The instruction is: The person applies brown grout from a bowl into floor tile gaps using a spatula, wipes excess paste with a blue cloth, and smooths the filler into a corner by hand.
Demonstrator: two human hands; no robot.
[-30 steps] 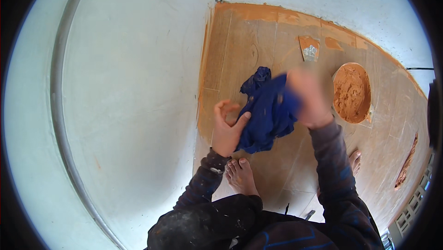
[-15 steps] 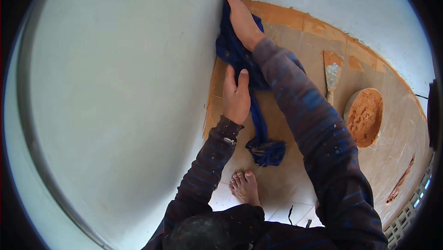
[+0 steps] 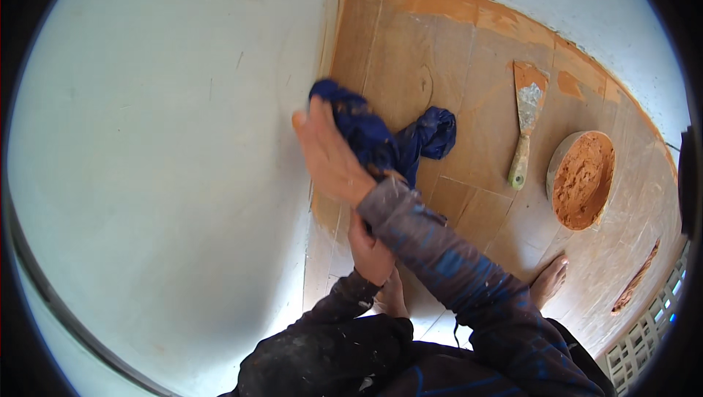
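A dark blue cloth (image 3: 366, 132) lies bunched where the white wall meets the wood-look floor. My right hand (image 3: 333, 159) holds it against the foot of the wall, and its fingers are slightly blurred. One end of the cloth spreads to the right over the floor. Nearer to me, my left hand (image 3: 372, 252) is below the right wrist. Its fingers are mostly hidden behind that wrist and sleeve, so whether it holds part of the cloth cannot be made out.
Orange-brown paste (image 3: 450, 5) coats the floor's edge along the far wall. To the right lie a putty knife (image 3: 526, 115) with a smeared blade and a round tub of orange-brown paste (image 3: 584, 181). A pale plastic lattice (image 3: 641, 346) stands at the lower right. My bare feet are nearby.
My right hand has drawn the cloth from the far corner toward me along the wall's foot. My left hand has come nearer too, under the right wrist. The putty knife's handle is now uncovered.
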